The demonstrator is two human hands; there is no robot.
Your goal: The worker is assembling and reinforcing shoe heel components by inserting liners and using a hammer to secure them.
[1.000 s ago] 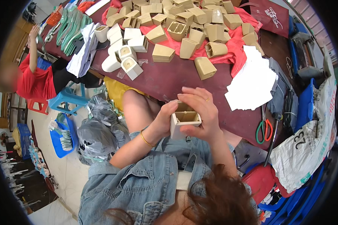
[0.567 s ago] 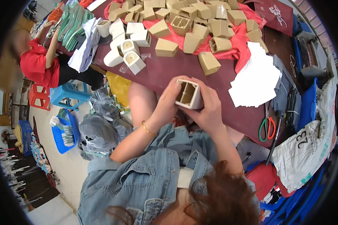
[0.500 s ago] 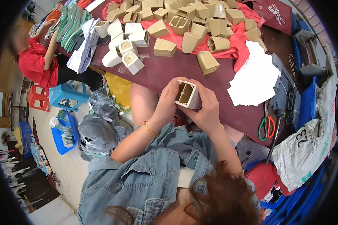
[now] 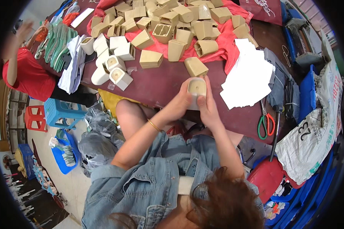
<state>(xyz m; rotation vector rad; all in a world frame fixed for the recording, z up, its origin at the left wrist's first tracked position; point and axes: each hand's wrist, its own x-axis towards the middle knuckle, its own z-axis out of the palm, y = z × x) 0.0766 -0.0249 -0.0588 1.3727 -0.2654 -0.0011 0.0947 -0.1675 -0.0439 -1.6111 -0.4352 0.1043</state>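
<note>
Currently, the fingers of the left hand [image 4: 182, 100] and the right hand [image 4: 210, 110] are clamping a white-sided block [image 4: 197, 87] from both sides, its tan end facing up between them near the desk [image 4: 156, 88] edge. Beyond the fingers to the left, a small cluster of white blocks [image 4: 121, 79] is sitting; straight beyond, a far larger heap of tan blocks [image 4: 151, 59] is lying mostly on a red sheet [image 4: 232, 57]. Judging by colour, only a few are wearing white, while most are lying bare. White sheets [image 4: 248, 76] are spreading right of the fingers. Farther right, a white sack [image 4: 294, 152] is showing dark, red and green print; far beyond, a dark red bag [image 4: 250, 5] is bearing pale, looping script. Any marks on the blocks are looking too small to read.
</note>
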